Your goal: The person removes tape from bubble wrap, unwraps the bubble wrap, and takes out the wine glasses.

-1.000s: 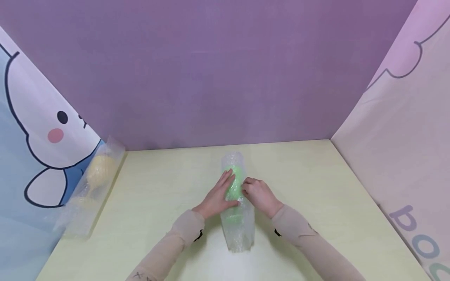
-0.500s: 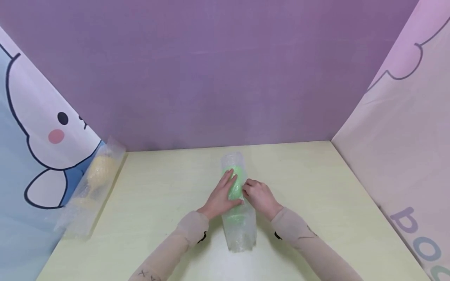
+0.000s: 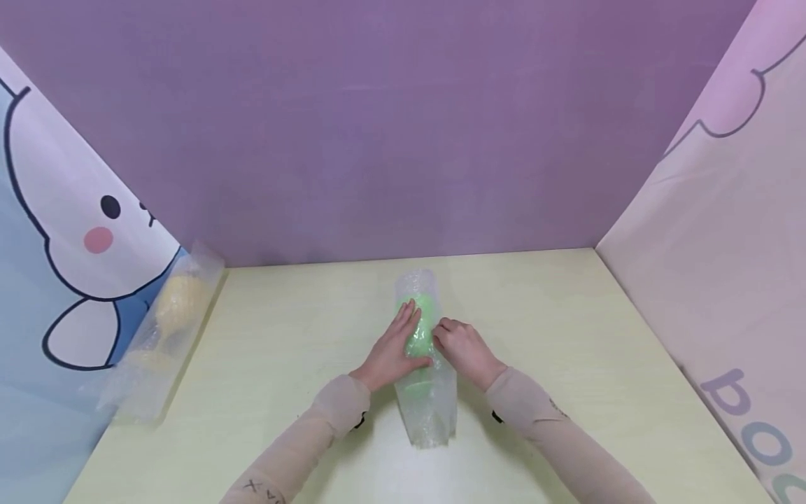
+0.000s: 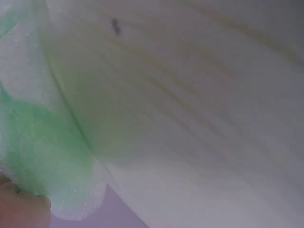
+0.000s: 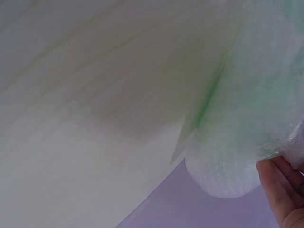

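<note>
A roll of clear bubble wrap (image 3: 432,418) lies lengthwise on the table, around a green object (image 3: 420,341) whose kind the wrap obscures. My left hand (image 3: 389,355) rests on the roll's left side, thumb and fingers spread across it. At the right side my right hand (image 3: 467,351) has curled fingers and pinches the wrap's edge. In the right wrist view, fingers (image 5: 275,187) grip the bubble wrap (image 5: 223,171) near its rounded end. The left wrist view shows part of a hand (image 4: 23,209) against the wrapped green object (image 4: 45,147).
Another bubble-wrapped bundle with a yellow object (image 3: 181,304) inside lies along the left edge of the pale table (image 3: 535,308). A purple panel (image 3: 403,133) stands behind the table, with printed panels at both sides.
Both hands stay at nearly the same places on the roll. The left hand and the wrap's near end shifted slightly right, then back left.
</note>
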`<state>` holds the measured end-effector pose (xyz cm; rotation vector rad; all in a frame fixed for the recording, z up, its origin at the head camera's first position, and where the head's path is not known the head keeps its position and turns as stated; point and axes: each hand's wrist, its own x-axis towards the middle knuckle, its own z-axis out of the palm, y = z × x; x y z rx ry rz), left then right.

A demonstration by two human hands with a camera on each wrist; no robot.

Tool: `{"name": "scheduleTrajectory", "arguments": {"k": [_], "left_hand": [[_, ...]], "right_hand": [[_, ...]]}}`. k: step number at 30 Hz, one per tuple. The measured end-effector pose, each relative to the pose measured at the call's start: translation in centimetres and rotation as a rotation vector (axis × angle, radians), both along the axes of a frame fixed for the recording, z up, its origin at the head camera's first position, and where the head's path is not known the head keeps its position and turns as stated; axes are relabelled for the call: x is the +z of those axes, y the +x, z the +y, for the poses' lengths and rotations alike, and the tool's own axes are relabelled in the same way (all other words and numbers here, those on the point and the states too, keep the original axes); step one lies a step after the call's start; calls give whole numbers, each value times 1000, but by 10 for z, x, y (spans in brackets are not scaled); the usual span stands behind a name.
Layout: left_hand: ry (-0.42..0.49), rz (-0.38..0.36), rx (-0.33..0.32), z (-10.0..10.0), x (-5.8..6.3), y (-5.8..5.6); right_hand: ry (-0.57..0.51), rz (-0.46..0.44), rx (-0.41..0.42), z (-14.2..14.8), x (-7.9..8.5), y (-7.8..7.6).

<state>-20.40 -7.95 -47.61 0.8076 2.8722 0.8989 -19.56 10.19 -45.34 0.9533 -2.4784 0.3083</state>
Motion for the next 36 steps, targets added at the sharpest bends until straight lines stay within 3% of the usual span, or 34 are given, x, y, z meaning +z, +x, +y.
{"name": "scheduleTrajectory", "arguments": {"k": [7,13,18,27,36], "left_hand": [[10,-15,2,0,-2,2],[2,-27,-2,0,-1,2],[-20,-6,-13,0,-2,0],[-24,-11,-19,-2,1,-1],[-27,-16,-20,-2,3,-1]], "right_hand": [[-54,-37,40,2,-4,-1],[-165,-117,70,5,-5,-2],[-251,-170,56,7,-7,-4],[-311,-274,-2,7,-7,-7],[-376,-310,3,10,-8,-8]]}}
